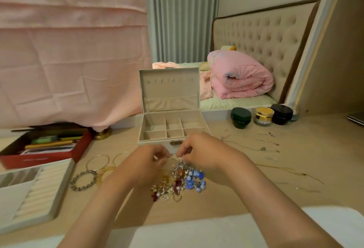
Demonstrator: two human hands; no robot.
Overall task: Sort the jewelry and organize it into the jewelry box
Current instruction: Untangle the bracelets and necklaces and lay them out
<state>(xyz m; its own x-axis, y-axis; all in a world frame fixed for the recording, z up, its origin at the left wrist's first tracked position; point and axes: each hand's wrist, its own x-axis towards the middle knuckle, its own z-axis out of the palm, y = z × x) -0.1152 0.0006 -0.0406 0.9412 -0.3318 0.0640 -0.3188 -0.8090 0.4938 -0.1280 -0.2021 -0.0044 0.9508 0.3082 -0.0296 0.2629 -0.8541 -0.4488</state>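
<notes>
- cream ring-slot tray [39, 188] sits far left on the beige table [325, 149], chunky silver chain bracelet [83, 180] right beside it
- left hand [149, 159] pinches the top of the tangled heap of red, blue and gold charms [181, 182]
- open cream jewelry box [171, 129] is just behind the heap, lid up
- right hand [199, 153] pinches the same tangle
- thin gold chains [266, 149] lie scattered on the right

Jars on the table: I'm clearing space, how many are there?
3, in a row at the back right: a dark green jar, a gold-lidded glass jar, a black jar rightmost. A clear thing behind the black jar may be a fourth.
</notes>
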